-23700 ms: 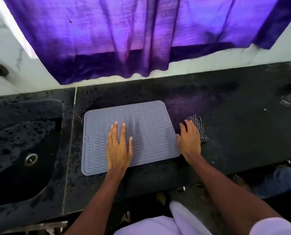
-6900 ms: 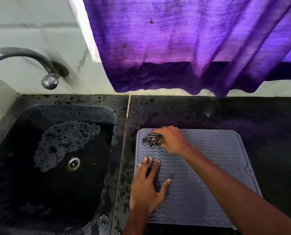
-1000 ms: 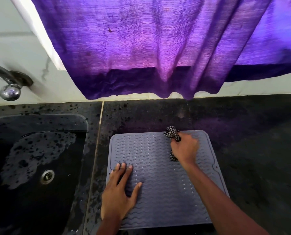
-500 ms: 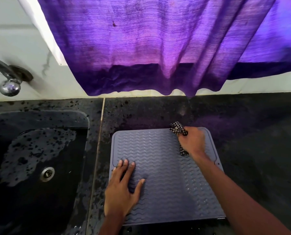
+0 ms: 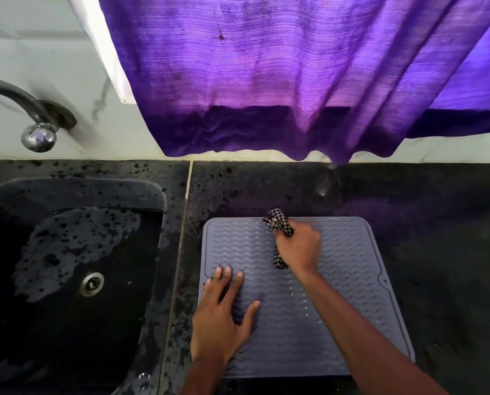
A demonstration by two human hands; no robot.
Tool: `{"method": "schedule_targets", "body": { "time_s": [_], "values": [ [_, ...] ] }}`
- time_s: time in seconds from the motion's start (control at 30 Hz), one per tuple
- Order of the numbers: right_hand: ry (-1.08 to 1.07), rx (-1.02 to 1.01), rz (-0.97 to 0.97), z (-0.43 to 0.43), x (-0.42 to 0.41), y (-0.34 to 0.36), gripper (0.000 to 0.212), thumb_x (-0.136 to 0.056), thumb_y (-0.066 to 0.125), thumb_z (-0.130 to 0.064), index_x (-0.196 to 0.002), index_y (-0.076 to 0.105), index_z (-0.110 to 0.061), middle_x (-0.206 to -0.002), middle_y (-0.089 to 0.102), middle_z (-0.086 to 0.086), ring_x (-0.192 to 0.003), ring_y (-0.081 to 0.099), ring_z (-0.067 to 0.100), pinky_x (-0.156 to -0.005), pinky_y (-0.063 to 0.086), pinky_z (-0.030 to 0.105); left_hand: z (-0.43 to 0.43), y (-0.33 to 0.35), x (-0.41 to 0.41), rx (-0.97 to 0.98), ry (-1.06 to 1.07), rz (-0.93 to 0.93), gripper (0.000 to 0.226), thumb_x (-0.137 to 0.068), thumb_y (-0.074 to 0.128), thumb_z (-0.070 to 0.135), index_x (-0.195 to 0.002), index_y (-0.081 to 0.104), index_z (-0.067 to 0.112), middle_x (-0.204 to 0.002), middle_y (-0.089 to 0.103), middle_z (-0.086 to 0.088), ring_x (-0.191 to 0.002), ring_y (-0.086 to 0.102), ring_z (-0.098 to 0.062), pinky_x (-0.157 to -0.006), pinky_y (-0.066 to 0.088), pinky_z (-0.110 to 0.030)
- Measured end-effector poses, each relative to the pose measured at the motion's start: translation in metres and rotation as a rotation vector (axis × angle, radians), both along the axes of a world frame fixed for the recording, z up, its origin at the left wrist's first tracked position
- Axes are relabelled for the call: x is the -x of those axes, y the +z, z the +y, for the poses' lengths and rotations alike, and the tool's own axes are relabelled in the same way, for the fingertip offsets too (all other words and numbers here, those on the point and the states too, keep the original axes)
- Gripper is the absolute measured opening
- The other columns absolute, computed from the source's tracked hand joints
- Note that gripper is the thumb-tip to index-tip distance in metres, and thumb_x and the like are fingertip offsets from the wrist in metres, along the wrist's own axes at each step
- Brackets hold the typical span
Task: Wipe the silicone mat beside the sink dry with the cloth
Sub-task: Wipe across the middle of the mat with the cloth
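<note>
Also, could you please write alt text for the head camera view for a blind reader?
A person's right hand grips a checked cloth on a grey silicone mat, while the left hand lies flat on it. A black sink lies to its left.

The black speckled worktop [image 5: 409, 195] carries the grey silicone mat [image 5: 360, 266] flat, the sink [image 5: 67, 189] at nine o'clock.

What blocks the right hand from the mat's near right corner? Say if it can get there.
Probably yes. The right hand grips the cloth at the far edge of the mat; that corner lies bare, and the left hand rests farther left.
</note>
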State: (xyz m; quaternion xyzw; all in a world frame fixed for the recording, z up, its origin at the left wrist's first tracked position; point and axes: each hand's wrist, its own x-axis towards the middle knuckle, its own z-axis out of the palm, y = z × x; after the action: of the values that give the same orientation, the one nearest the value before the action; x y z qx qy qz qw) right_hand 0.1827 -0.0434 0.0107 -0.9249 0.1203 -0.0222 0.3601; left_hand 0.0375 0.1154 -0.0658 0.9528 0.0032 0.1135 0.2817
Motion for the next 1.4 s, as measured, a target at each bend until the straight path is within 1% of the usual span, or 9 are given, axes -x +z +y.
{"method": "schedule_targets", "body": {
  "time_s": [0.1,0.2,0.4,0.6,0.7,0.83,1.07,1.2,1.4],
  "values": [
    [0.024,-0.033,0.011,0.025,0.003,0.003,0.012,-0.081,0.066,-0.017,-0.084,0.075,-0.009,-0.069,0.071,0.008,-0.065,0.062,0.020,-0.059,0.037,0.024,0.000,0.000,0.000,-0.004,-0.007,-0.005,0.064,-0.089,0.060,0.061,-0.140,0.060,0.022,-0.150,0.051,0.001,-0.145,0.039,-0.017,-0.114,0.041,-0.042],
    [0.065,-0.128,0.094,0.042,0.000,0.003,0.014,-0.081,0.067,-0.022,-0.082,0.074,-0.010,-0.071,0.072,0.006,-0.071,0.067,0.021,-0.065,0.050,0.032,-0.001,0.001,-0.001,-0.005,-0.003,0.006,0.064,-0.090,0.059,0.062,-0.140,0.059,0.022,-0.150,0.051,0.002,-0.146,0.037,-0.016,-0.113,0.042,-0.042],
    [-0.094,-0.657,0.380,0.026,-0.017,0.011,0.005,-0.077,0.077,-0.018,-0.079,0.074,-0.014,-0.086,0.076,0.002,-0.089,0.071,0.022,-0.084,0.056,0.043,-0.001,0.004,0.000,0.005,0.005,-0.006,0.063,-0.091,0.056,0.063,-0.140,0.059,0.023,-0.150,0.051,0.002,-0.146,0.037,-0.015,-0.112,0.043,-0.043],
    [0.066,-0.041,0.203,0.005,-0.018,0.010,0.014,-0.084,0.069,-0.028,-0.082,0.072,-0.015,-0.077,0.072,0.003,-0.081,0.068,0.023,-0.071,0.051,0.032,-0.001,-0.001,0.000,0.007,0.008,-0.020,0.062,-0.091,0.060,0.060,-0.141,0.058,0.022,-0.150,0.051,0.001,-0.146,0.038,-0.016,-0.110,0.045,-0.045],
    [0.084,0.061,0.123,0.018,-0.012,0.005,0.017,-0.086,0.064,-0.025,-0.089,0.072,-0.010,-0.082,0.072,0.011,-0.083,0.067,0.029,-0.072,0.049,0.030,-0.002,-0.003,0.000,0.013,0.016,-0.011,0.062,-0.091,0.061,0.059,-0.141,0.058,0.023,-0.150,0.051,0.002,-0.146,0.037,-0.015,-0.111,0.043,-0.045],
    [0.040,0.074,0.077,0.034,-0.009,0.000,0.020,-0.087,0.061,-0.024,-0.082,0.071,-0.008,-0.080,0.072,0.012,-0.082,0.066,0.032,-0.065,0.035,0.027,-0.002,-0.004,0.000,0.010,0.015,-0.002,0.062,-0.094,0.053,0.061,-0.143,0.056,0.023,-0.152,0.049,0.002,-0.147,0.035,-0.014,-0.115,0.040,-0.043],
    [0.097,0.019,0.061,0.082,-0.001,-0.001,0.018,-0.086,0.060,-0.023,-0.080,0.069,-0.009,-0.080,0.071,0.011,-0.083,0.065,0.031,-0.067,0.039,0.033,-0.002,0.000,0.000,0.004,0.015,0.007,0.063,-0.096,0.045,0.063,-0.142,0.057,0.022,-0.152,0.048,0.002,-0.147,0.034,-0.014,-0.118,0.034,-0.038],
    [0.114,-0.075,0.088,0.113,0.002,-0.001,0.018,-0.086,0.060,-0.022,-0.072,0.064,-0.011,-0.068,0.065,0.004,-0.073,0.063,0.024,-0.060,0.029,0.029,-0.001,0.005,-0.001,-0.008,0.020,0.019,0.065,-0.097,0.035,0.065,-0.129,0.068,0.019,-0.141,0.059,-0.001,-0.139,0.047,-0.020,-0.109,0.046,-0.043],
    [0.057,-0.395,0.348,0.121,-0.012,0.004,0.020,-0.082,0.068,-0.027,-0.076,0.070,-0.009,-0.075,0.072,0.005,-0.078,0.069,0.021,-0.069,0.053,0.042,0.000,0.008,-0.001,0.000,0.018,0.014,0.062,-0.096,0.041,0.064,-0.133,0.065,0.021,-0.139,0.059,0.000,-0.136,0.048,-0.019,-0.110,0.045,-0.041]
  ]
}}
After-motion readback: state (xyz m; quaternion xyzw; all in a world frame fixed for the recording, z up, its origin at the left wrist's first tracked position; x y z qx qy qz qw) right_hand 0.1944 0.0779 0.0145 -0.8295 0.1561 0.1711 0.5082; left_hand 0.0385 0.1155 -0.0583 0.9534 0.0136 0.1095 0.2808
